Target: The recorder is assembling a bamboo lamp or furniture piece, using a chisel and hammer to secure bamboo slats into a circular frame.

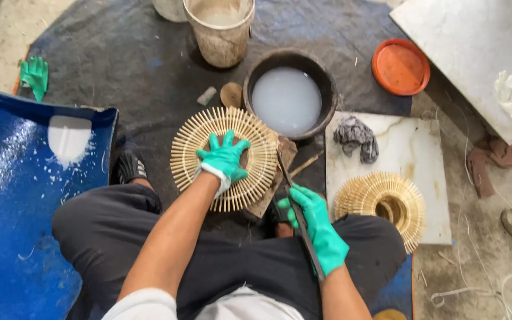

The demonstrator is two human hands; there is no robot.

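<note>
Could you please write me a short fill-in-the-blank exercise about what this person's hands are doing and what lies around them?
1. The left hand presses flat on a round ring of wooden sticks and wears a ____ glove.
2. The right hand grips a long, thin, dark ____.
3. The black basin beyond the ring holds a milky ____ liquid.
4. A second stick ring lies on a pale ____ slab.

Missing words: green; blade; white; stone
</note>
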